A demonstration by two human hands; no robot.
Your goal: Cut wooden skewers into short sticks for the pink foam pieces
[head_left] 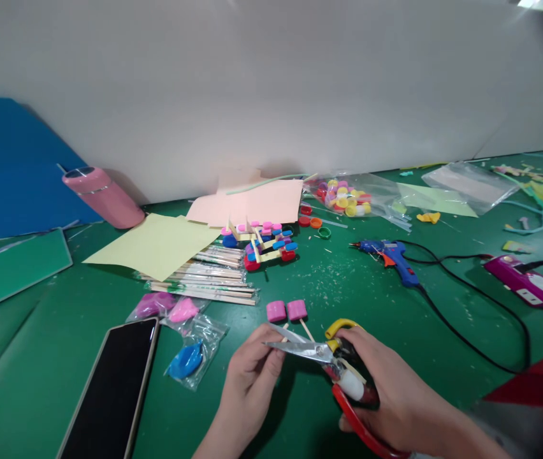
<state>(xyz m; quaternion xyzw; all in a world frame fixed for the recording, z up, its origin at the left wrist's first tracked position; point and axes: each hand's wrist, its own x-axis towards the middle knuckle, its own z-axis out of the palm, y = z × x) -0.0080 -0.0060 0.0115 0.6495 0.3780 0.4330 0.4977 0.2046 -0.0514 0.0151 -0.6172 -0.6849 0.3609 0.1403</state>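
Observation:
My right hand holds a pair of scissors by its yellow and red handles, with the blades spread a little. My left hand is closed in a pinch at the blade tips, around a thin wooden stick whose end shows between the blades. Most of that stick is hidden by the fingers. Just beyond the blades lie two pink-purple caps, and another thin stick reaches from one of them toward the scissors. Beneath the scissors' pivot, a white and red piece is partly covered by my right hand.
A blue glue gun with a trailing black cord lies right, near a purple power strip. Small stick-and-cap models stand mid-table beside wrapped sticks. Left are a phone, bagged balloons and a pink bottle.

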